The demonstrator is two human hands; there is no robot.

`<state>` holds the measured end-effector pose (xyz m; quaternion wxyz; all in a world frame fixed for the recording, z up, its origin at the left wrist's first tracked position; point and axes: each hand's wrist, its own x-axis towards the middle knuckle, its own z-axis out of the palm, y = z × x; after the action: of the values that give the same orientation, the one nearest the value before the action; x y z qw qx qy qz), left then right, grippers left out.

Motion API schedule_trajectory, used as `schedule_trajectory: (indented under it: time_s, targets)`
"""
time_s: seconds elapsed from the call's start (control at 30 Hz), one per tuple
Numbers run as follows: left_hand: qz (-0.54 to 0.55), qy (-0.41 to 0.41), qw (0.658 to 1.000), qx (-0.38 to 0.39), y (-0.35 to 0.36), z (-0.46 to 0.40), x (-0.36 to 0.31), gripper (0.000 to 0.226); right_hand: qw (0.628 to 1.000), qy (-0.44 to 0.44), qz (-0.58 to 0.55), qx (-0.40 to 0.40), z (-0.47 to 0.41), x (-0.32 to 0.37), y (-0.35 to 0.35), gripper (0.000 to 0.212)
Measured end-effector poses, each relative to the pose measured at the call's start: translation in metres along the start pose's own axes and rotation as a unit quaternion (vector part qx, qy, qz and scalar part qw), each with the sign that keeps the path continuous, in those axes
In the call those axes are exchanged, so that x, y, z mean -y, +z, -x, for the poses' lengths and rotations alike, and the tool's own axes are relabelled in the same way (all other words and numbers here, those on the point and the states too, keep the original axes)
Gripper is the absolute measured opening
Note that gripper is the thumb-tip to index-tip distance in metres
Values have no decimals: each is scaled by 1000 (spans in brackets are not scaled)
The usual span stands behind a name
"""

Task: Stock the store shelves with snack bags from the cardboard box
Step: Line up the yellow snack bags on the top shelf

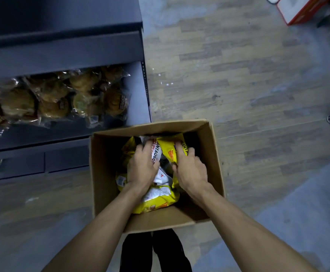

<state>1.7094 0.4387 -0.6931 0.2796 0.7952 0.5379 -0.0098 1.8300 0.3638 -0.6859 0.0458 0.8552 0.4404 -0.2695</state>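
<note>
snack bags (156, 201): partly hidden under hands | red box (297, 8): cut off by top edge

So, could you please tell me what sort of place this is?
Most likely a small shop aisle: dark shelving holds clear-wrapped baked goods, and a cardboard box of yellow snack bags stands on the floor.

I see grey-brown wood-plank flooring (248, 79) filling the right of the frame under dim light, with a red-edged box (297, 8) at the upper right corner.

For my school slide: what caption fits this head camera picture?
Both hands, left and right, grasp yellow snack bags inside the cardboard box beside a shelf.
</note>
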Motion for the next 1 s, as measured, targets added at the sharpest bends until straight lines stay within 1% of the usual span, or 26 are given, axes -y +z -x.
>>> schedule_trajectory:
  time_s: [0.07, 0.2, 0.33, 0.4, 0.47, 0.6, 0.67, 0.8, 1.0]
  targets:
    - [-1, 8, 1000, -6, -16, 14, -3, 47, 1000, -3, -9, -30, 16, 0, -13, 75]
    - [-7, 26, 999, -21, -48, 42, -1, 51, 997, -17, -17, -68, 50, 2, -44, 74]
    - [26, 29, 998, -58, -88, 69, -1, 64, 996, -29, -18, -80, 82, 18, -70, 73]
    - [35, 41, 995, -79, -109, 80, 3, 65, 995, -38, -22, -93, 96, 30, -82, 74]
    - [27, 56, 994, -93, -127, 89, 12, 63, 993, -44, -25, -108, 112, 45, -91, 76]
    - [22, 55, 992, -111, -169, 112, 22, 60, 988, -48, -31, -146, 149, 79, -106, 76]
    - [23, 70, 987, -141, -193, 129, 28, 63, 984, -47, -35, -166, 171, 98, -112, 76]
    - [38, 110, 978, -174, -243, 169, 53, 67, 975, -57, -51, -207, 215, 140, -121, 75]
    - [23, 125, 962, -240, -327, 220, 76, 54, 955, -86, -63, -278, 279, 206, -159, 70]
